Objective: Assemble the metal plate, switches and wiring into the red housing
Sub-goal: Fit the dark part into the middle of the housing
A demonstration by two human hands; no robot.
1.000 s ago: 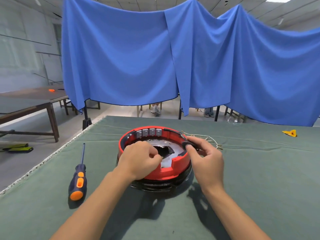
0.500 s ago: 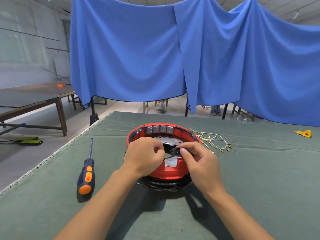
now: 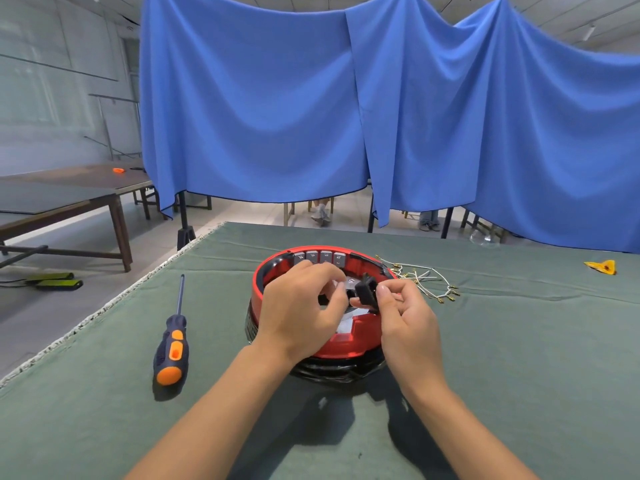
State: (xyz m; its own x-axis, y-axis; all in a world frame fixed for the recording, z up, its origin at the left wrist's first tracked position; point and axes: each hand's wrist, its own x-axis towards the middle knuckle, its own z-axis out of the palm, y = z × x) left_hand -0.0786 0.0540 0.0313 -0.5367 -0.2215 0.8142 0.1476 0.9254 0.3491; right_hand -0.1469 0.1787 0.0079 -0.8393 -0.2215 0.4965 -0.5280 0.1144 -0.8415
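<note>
The round red housing (image 3: 349, 344) sits on a black base in the middle of the green table. Several grey switches (image 3: 320, 257) line its far inner wall, and a metal plate (image 3: 349, 320) lies inside, mostly hidden by my hands. My right hand (image 3: 403, 311) pinches a small black switch (image 3: 367, 292) above the housing's middle. My left hand (image 3: 301, 306) is curled over the housing's left side, fingertips close to the black switch; whether it holds anything is hidden. A bundle of white wires (image 3: 420, 278) with brass terminals lies just right of the housing.
A screwdriver (image 3: 172, 344) with a black and orange handle lies left of the housing. A yellow scrap (image 3: 602, 266) rests at the far right. The table's left edge (image 3: 104, 306) runs diagonally. Blue cloth (image 3: 346, 116) hangs behind the table.
My right hand has lifted the black switch up from the housing's right rim toward the middle. My left hand has risen slightly and opened its fingers toward it. The camera moved closer.
</note>
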